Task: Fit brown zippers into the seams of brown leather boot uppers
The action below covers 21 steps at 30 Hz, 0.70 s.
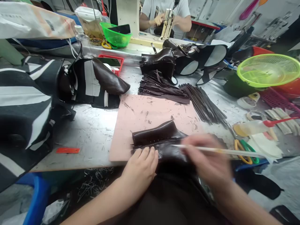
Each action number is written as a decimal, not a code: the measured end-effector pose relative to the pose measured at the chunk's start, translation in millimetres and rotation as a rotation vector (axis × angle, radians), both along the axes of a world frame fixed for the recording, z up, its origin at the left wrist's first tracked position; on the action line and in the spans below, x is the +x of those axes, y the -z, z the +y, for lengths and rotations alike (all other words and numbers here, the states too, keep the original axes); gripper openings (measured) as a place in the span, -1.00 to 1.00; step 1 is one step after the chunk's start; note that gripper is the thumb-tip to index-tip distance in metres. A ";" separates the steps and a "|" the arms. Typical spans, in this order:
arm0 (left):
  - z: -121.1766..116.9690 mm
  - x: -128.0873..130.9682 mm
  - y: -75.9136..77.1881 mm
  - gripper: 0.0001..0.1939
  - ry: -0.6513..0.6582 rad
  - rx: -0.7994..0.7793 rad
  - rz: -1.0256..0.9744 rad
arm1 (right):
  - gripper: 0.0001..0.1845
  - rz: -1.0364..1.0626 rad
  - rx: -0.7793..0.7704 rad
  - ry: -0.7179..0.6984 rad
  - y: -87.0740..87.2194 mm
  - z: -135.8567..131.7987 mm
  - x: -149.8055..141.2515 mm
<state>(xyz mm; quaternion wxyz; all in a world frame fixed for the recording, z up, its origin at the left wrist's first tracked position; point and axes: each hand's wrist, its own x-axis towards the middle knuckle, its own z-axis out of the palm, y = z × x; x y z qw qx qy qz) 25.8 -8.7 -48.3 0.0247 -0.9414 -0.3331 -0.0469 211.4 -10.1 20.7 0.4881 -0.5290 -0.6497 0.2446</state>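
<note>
A glossy dark brown leather shoe upper (170, 151) lies on a pink board (133, 112), its near part hanging over the table's front edge. My left hand (142, 164) rests on its near left portion, fingers bent together over the leather and thumb hidden. Between the fingers of my right hand (207, 156), blurred by motion, is a long thin white pen-like stick (225, 151). Its tip is over the leather, close to the seam line; whether it touches cannot be made out.
Dark leather strips (161, 89) lie behind the board, with more uppers (159, 61) beyond. Black and white pieces (23, 97) are heaped at left. Scissors (242, 151) and a red-tipped bottle (254, 127) sit at right. Across the table, a person (150, 14) works at a machine.
</note>
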 end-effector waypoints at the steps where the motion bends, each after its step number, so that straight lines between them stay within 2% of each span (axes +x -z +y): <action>1: -0.1 -0.2 0.7 -0.57 -0.004 0.008 -0.007 | -0.89 0.048 -0.061 -0.077 15.8 3.2 -10.8; 4: -0.4 -1.1 2.1 -0.61 -0.009 0.033 -0.015 | -0.80 0.098 -0.171 -0.148 55.4 17.2 -27.2; 7: -0.4 -1.0 2.8 -0.60 0.003 0.030 -0.007 | -0.81 -0.024 -0.191 -0.165 72.6 23.7 -27.9; 10: -0.1 0.2 2.7 -0.60 0.008 0.013 0.005 | -0.81 -0.119 -0.208 -0.154 74.7 22.4 -26.4; 21: 1.9 2.0 1.1 -0.57 0.018 -0.022 0.017 | -0.79 -0.271 -0.211 -0.172 66.2 23.4 -30.7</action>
